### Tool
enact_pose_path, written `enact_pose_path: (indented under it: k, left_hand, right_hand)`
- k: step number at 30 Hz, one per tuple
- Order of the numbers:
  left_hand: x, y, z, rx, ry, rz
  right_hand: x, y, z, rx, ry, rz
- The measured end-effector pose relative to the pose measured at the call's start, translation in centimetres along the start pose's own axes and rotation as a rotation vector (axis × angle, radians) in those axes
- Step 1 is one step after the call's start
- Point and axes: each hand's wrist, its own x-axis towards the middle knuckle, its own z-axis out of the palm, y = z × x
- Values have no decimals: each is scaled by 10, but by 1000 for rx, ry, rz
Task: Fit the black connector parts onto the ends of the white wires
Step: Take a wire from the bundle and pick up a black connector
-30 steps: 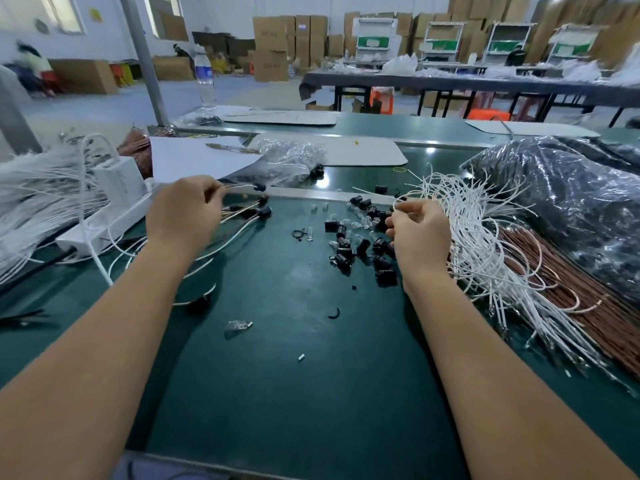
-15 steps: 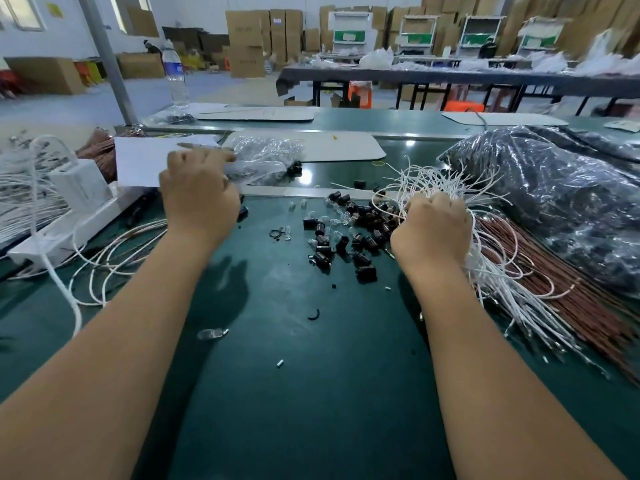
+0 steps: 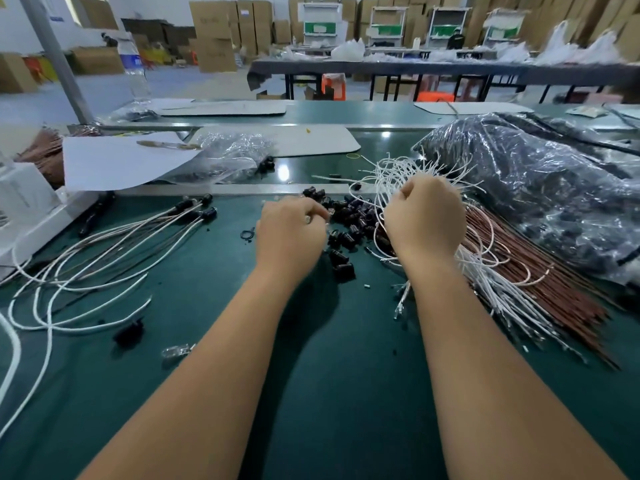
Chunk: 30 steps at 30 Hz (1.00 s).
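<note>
On the green table (image 3: 311, 393), the white wires (image 3: 398, 181) bunch under the right hand (image 3: 427, 216), its fingers curled among them. The left hand (image 3: 291, 233) reaches the black connectors (image 3: 349, 220); its finger state cannot be told.

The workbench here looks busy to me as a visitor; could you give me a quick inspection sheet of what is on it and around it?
Surface: green bench mat, lit, with small scraps.
Job's things: loose black connector parts heaped between the hands; bare white wires at right; finished wires with connectors at left.
Clutter: sheet of paper, clear bag of parts, large dark plastic bag, brown wires.
Grips: left hand curled at the connector pile, contents hidden; right hand grips the white wires.
Cables: white power strip at left edge.
Surroundings: water bottle, cardboard boxes, further tables.
</note>
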Motion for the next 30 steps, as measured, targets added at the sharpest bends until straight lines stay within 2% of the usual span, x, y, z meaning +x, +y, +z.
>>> enact_pose_path:
  k: [3,5,9,13,16,18,21,22,26,30]
  left_hand:
    - [4,-9,-2,-87,15,-49]
    - [4,-8,-3,-151,19,-50]
    - [0,-2,-4,-288,-50,41]
    - [-4,3,-1,-184,-147,189]
    - [-3,5,-2,-257,-145,186]
    - [0,4,-3,-255,-83,210]
    - [4,-1,-3,-62,133,231]
    - [4,-3,-5,-22,158,230]
    - [2,-4,-2,102,92,391]
    - [-3,0,-4,-85,-71,382]
  right_hand:
    - [6,-3,-4,414,-26,175]
    - [6,-5,-6,563,-42,178]
    - [-6,-15,0,529,-194,-50]
    - [-16,-28,6,522,-291,-230]
    - [-26,-32,7,376,-111,-399]
    - [-30,-33,5,318,40,-489]
    - [-27,-31,1,358,210,-456]
    - [-24,-29,-1,376,246,-421]
    - [-16,-15,-1,346,317,-341]
    - [-5,-4,0,380,380,-128]
